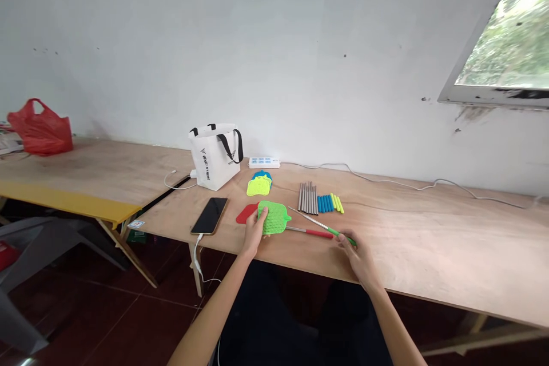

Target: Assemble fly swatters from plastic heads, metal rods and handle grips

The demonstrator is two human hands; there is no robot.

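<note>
My left hand point(254, 233) is closed on a green mesh fly swatter head point(274, 218), its short socket pointing right. In my right hand point(355, 251) is the green grip of a thin metal rod point(315, 221), whose bare tip points up and left, apart from the green head. Below them on the table lies a red fly swatter point(313, 232) with a metal rod and red grip. Its red head point(246, 214) is partly hidden behind the green one and my left hand.
Behind lie yellow point(258, 186) and blue point(262, 174) swatter heads, metal rods point(307, 198), blue grips point(325, 203) and yellow grips point(337, 203). A phone point(210, 215) on a cable, a white bag point(214, 157) and a power strip point(264, 163) stand or lie left of centre.
</note>
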